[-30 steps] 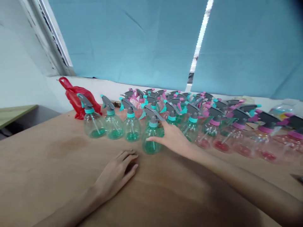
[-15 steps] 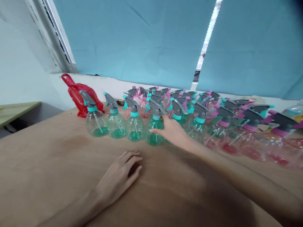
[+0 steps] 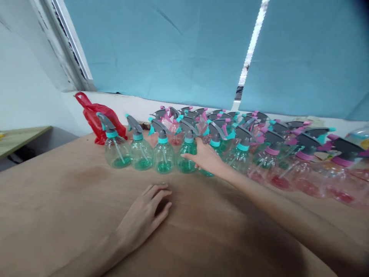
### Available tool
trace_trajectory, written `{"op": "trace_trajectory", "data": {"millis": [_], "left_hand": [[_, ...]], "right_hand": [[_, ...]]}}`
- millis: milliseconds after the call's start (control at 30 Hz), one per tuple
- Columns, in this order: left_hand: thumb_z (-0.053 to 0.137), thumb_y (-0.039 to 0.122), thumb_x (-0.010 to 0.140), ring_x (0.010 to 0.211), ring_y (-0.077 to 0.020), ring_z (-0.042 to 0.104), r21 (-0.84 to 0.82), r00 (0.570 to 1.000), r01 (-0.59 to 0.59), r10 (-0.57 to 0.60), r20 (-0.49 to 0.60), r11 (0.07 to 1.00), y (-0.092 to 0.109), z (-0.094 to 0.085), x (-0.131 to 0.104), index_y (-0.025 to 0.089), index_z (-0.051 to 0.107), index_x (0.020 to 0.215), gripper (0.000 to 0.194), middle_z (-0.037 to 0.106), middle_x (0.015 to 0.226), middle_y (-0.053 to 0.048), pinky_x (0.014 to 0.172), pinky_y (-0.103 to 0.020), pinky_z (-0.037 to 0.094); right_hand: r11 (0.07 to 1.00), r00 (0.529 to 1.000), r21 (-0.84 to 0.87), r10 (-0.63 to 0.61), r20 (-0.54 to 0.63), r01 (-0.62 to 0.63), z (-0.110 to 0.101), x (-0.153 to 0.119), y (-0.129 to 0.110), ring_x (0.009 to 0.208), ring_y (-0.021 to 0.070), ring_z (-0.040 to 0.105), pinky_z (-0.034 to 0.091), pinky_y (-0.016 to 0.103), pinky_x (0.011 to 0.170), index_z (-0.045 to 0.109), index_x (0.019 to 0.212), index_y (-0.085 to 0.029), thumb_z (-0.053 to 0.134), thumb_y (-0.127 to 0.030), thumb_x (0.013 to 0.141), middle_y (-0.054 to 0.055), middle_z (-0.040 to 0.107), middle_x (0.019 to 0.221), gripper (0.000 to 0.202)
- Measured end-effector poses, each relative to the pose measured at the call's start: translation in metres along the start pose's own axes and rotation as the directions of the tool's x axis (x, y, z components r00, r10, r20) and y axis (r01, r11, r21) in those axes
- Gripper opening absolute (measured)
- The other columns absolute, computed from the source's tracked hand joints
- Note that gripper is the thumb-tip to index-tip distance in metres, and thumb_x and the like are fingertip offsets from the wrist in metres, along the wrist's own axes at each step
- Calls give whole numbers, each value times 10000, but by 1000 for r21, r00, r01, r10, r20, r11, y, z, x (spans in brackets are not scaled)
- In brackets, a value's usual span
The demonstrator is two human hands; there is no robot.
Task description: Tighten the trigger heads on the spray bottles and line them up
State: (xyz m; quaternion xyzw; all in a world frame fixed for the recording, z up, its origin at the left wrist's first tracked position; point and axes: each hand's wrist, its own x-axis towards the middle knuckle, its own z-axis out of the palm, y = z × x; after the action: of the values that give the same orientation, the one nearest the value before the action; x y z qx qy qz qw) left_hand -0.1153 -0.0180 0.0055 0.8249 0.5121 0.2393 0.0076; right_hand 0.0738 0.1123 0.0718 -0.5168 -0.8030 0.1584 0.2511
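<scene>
My right hand (image 3: 206,156) is wrapped round a green spray bottle (image 3: 186,165), thumb across its front and fingers at its right side and behind. The bottle stands upright, with a turquoise collar and grey trigger head. Left of it are three more green spray bottles: one close beside it (image 3: 163,158), another (image 3: 142,154) and the end one (image 3: 117,153). To its right, partly behind my hand, is a green bottle (image 3: 215,148). My left hand (image 3: 148,209) lies on the wooden table (image 3: 72,215) in front of the bottles, fingers loosely apart and holding nothing.
Pink spray bottles (image 3: 281,175) stand in the front row on the right, with several more bottles crowded behind. A red plastic bag (image 3: 99,119) sits at the back left. A blue curtain (image 3: 173,54) hangs beyond. A second table (image 3: 25,138) shows at far left.
My right hand has shifted the green spray bottle slightly back and to the left, bringing it nearer in line with its neighbours. My left hand has stayed nearly still.
</scene>
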Motion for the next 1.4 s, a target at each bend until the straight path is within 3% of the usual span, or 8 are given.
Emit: {"op": "trace_trajectory", "data": {"millis": [133, 233, 333, 500, 767, 1033, 1233, 1400], "left_hand": [[434, 289, 920, 1063, -236, 534, 6, 1000, -3, 3, -2, 1000, 0, 0, 0, 234, 542, 1060, 185, 567, 1127, -46, 911, -412, 442], [432, 292, 923, 1066, -235, 533, 6, 1000, 5, -5, -2, 1000, 0, 0, 0, 234, 539, 1070, 191, 564, 1133, -47, 912, -413, 442], [434, 295, 922, 1062, -233, 536, -1, 1000, 7, -7, -2, 1000, 0, 0, 1, 233, 541, 1067, 191, 565, 1133, -49, 910, -410, 444], [435, 319, 918, 1051, -237, 545, -6, 1000, -1, 1, -16, 1000, 2, -2, 3, 233, 546, 1066, 204, 574, 1119, -46, 901, -403, 447], [429, 307, 925, 1065, -232, 534, 17, 1000, 22, -22, -5, 1000, -1, 0, 2, 231, 532, 1083, 203, 557, 1138, -45, 908, -405, 439], [415, 333, 930, 1070, -236, 535, 18, 1000, 3, -3, 3, 1000, -3, -10, 3, 245, 518, 1110, 226, 542, 1157, -45, 918, -402, 433], [428, 400, 921, 1092, -245, 524, -51, 995, 102, -101, 24, 994, 13, -7, 12, 266, 459, 1182, 295, 520, 1187, -35, 931, -421, 418], [590, 434, 817, 1262, -283, 357, -171, 987, 161, -156, 38, 972, 54, 13, 32, 235, 252, 1368, 676, 347, 1389, -93, 1028, -464, 308]], "right_hand": [[1000, 998, 0, -30, -49, 30, -7, -19, 3, 883, 303, 632, 468, 375, 671, 294, 1355, -52, 540, -514, 762, 178, 662, 1002, 790], [994, 987, -19, -111, -114, 110, -20, -43, 8, 910, 269, 627, 462, 383, 763, 475, 1234, -131, 546, -479, 781, 139, 614, 1174, 575], [990, 972, -57, -138, -191, 129, -38, -62, 18, 755, 202, 651, 467, 323, 666, 609, 1002, -216, 528, -414, 820, 32, 696, 996, 281], [987, 915, -153, -103, -390, 46, -58, -61, 39, 743, 216, 653, 447, 321, 645, 605, 950, -199, 540, -432, 811, 40, 705, 905, 280], [975, 975, -177, 94, -202, -131, -38, -37, 47, 794, 314, 636, 444, 380, 613, 507, 1159, -74, 473, -582, 780, 144, 675, 826, 635], [970, 981, -205, 96, -171, -130, -28, -28, 48, 801, 341, 631, 421, 367, 562, 497, 1135, -72, 444, -578, 805, 154, 657, 801, 606], [970, 989, -225, 59, -134, -88, -33, -55, 42, 827, 348, 639, 456, 401, 597, 521, 1100, -94, 442, -602, 800, 178, 652, 935, 596], [978, 996, -210, 5, -85, -23, -49, -103, 33, 808, 327, 642, 472, 415, 624, 510, 1153, -108, 465, -574, 804, 136, 670, 901, 583]]}}
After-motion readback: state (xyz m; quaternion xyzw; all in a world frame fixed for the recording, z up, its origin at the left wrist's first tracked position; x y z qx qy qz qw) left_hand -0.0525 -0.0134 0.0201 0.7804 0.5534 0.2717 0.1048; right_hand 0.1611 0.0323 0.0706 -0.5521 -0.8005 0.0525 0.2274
